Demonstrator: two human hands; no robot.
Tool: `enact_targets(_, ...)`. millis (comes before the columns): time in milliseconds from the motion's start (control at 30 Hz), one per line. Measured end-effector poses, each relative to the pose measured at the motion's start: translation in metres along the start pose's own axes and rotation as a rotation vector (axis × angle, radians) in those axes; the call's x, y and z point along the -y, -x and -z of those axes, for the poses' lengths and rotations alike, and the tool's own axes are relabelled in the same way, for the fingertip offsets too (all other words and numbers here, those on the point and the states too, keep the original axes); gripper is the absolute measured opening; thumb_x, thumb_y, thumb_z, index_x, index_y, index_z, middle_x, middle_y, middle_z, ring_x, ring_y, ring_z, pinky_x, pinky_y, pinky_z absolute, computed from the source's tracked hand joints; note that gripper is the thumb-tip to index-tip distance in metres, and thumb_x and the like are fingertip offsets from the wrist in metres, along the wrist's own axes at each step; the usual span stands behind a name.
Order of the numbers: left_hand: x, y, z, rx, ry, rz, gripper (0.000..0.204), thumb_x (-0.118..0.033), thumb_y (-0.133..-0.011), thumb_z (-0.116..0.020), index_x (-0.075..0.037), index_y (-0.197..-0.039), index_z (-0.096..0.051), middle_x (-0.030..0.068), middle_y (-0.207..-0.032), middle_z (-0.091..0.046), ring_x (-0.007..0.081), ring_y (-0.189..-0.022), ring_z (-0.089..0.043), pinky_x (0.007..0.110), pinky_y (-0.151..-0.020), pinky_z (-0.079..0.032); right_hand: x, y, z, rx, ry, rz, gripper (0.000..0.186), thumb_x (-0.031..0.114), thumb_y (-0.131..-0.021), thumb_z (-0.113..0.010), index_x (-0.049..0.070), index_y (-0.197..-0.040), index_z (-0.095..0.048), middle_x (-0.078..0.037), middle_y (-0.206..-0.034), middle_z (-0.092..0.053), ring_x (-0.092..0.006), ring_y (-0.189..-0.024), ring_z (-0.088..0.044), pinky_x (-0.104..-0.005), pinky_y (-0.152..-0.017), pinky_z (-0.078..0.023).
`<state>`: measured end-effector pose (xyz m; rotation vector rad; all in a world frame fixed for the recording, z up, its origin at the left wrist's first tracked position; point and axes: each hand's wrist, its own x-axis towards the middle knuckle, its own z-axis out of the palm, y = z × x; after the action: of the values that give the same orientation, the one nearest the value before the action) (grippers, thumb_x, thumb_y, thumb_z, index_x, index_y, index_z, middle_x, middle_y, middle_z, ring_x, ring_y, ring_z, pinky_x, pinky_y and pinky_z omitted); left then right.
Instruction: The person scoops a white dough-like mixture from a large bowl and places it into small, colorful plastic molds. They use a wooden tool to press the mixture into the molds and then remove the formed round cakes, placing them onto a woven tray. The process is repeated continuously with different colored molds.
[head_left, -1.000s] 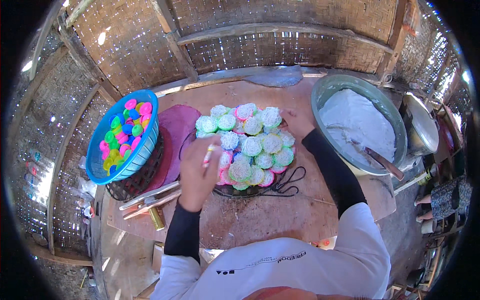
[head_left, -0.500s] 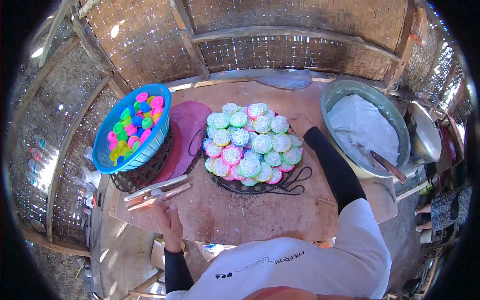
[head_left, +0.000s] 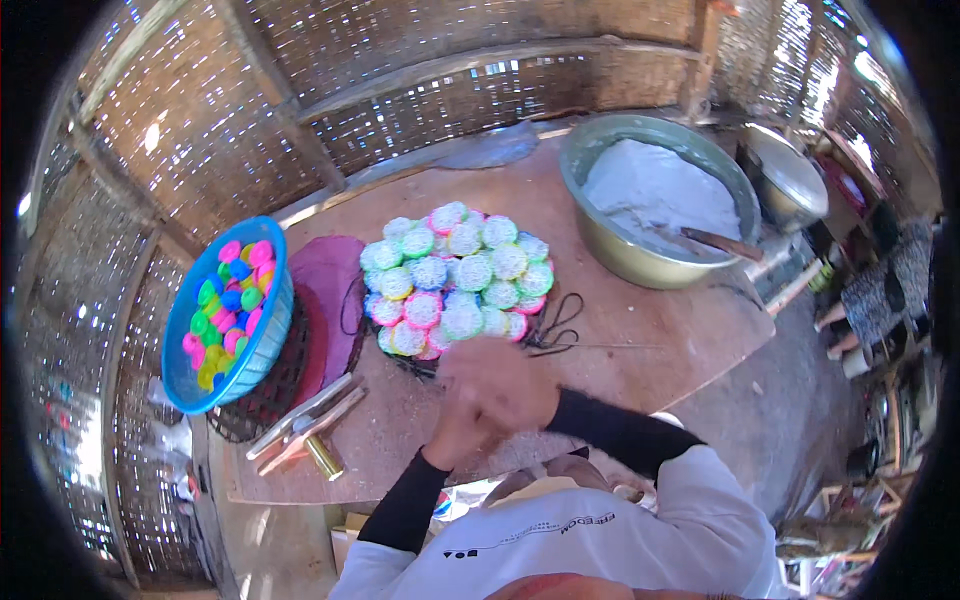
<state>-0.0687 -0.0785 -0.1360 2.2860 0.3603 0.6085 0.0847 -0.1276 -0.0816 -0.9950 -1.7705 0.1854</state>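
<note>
Both my hands are close together in front of the body, over the near edge of the pile, and motion blurs their fingers. My left hand [head_left: 462,425] is partly overlapped by my right hand [head_left: 512,388]; whether anything is between them cannot be made out. Just beyond them is a heap of round white, stringy cakes [head_left: 462,318] in small pink, green, yellow and blue plastic cups, on a dark woven tray [head_left: 415,367]. A wooden hand press [head_left: 310,425] lies to the left of my hands, with a brass-coloured cylinder [head_left: 324,458] at it.
At the left, a blue basket [head_left: 270,362] of coloured plastic cups stands tilted beside a pink mat [head_left: 335,265]. A large basin [head_left: 640,262] of white flour-like stuff with a wooden-handled tool [head_left: 720,243] stands far right. Behind it is a lidded pot [head_left: 790,180]. Woven walls enclose the table [head_left: 640,350].
My left hand has left the wooden press and my right hand has come back from the far right of the cakes; they now meet in front. The brass-coloured cylinder now shows. The view has shifted.
</note>
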Motion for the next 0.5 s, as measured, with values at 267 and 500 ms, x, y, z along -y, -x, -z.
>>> enact_targets(267, -0.08, -0.001, -0.019, -0.284, 0.092, -0.173, 0.027, -0.014, -0.087, -0.053, 0.001, -0.108, -0.055, 0.0141, -0.095, -0.056, 0.0278, -0.091, -0.052, 0.037, -0.083, -0.038, -0.044, 0.112, 0.049, -0.346, 0.614, -0.493, 0.017, 0.013, -0.088, -0.053, 0.005, -0.097, -0.065, -0.014, -0.096, -0.061, -0.0231, -0.092, -0.059, -0.0355, -0.076, -0.046)
enact_targets(500, -0.08, 0.023, -0.089, -0.149, 0.967, 0.455, 0.013, -0.016, -0.092, -0.05, -0.005, -0.089, -0.056, -0.001, -0.076, -0.043, 0.0084, -0.073, -0.041, 0.023, -0.068, -0.034, 0.056, 0.16, 0.063, -0.42, 0.062, -0.856, 0.015, 0.016, -0.085, -0.062, 0.001, -0.083, -0.06, -0.008, -0.074, -0.058, -0.0085, -0.059, -0.052, -0.0249, -0.051, -0.042)
